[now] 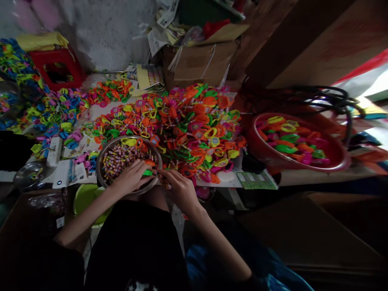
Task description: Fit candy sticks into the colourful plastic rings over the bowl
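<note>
My left hand reaches over the metal bowl, its fingers closed on a green plastic toy watch. An orange piece shows just above those fingers. Beside the bowl's right rim, my right hand is closed, thumb and index finger meeting at the green toy watch's end. Small striped rolls show under its curled fingers. Many similar striped rolls fill the bowl, with a yellow toy watch at its far side. My palms are hidden.
A large heap of coloured toy watches covers the table behind the bowl. To the right stands a red basin of more watches. A phone, a power strip and a small metal bowl lie left. Cardboard box behind.
</note>
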### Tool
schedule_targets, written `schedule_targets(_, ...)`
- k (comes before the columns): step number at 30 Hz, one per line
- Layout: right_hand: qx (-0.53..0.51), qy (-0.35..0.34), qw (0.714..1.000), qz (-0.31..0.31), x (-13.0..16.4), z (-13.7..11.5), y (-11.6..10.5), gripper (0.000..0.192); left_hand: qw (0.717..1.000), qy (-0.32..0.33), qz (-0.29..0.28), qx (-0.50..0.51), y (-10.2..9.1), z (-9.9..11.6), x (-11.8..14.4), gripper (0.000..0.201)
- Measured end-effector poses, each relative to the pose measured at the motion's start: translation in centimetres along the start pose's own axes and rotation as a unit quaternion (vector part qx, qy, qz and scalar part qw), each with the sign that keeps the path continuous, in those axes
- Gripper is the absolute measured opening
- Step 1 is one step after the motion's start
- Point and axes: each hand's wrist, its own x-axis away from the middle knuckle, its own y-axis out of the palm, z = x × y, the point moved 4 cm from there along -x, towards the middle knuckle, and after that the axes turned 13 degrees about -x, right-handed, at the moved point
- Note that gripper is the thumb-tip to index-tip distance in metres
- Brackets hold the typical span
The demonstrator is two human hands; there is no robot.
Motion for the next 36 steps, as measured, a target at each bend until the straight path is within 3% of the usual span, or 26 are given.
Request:
schedule_targets(7, 0.07, -0.04, 0.997, 0.012, 0.0, -1.1, -0.3, 0.053, 1.0, 0.004, 0.001, 0.004, -0.5, 0.2, 0.0, 0.032)
schedule_targets(14, 0.074, -0.06, 0.995, 0.001, -0.2, -1.3, -0.3, 0.046, 0.995, 0.054, -0.012, -0.081, -0.7, 0.7, 0.2, 0.032)
schedule_targets(20, 0.094, -0.095, 0.989, -0.062, -0.4, -1.6, -0.1, 0.035, 0.99, 0.058, -0.035, -0.122, -0.6, 1.0, 0.6, 0.025)
schedule_targets(25, 0.097, -0.109, 0.982, -0.117, -0.4, -1.5, 0.4, 0.033, 0.99, 0.062, -0.021, -0.128, -0.6, 0.9, 1.2, 0.018)
schedule_targets(32, 0.057, -0.104, 0.969, -0.216, 0.4, -0.8, 2.2, 0.04, 0.993, 0.039, -0.095, -0.064, 1.1, 0.6, 2.4, 0.02)
schedule_targets(36, 0.016, -0.083, 0.965, -0.249, 0.6, -0.3, 2.8, 0.029, 0.992, 0.027, -0.118, -0.034, 1.5, 0.5, 3.0, 0.019)
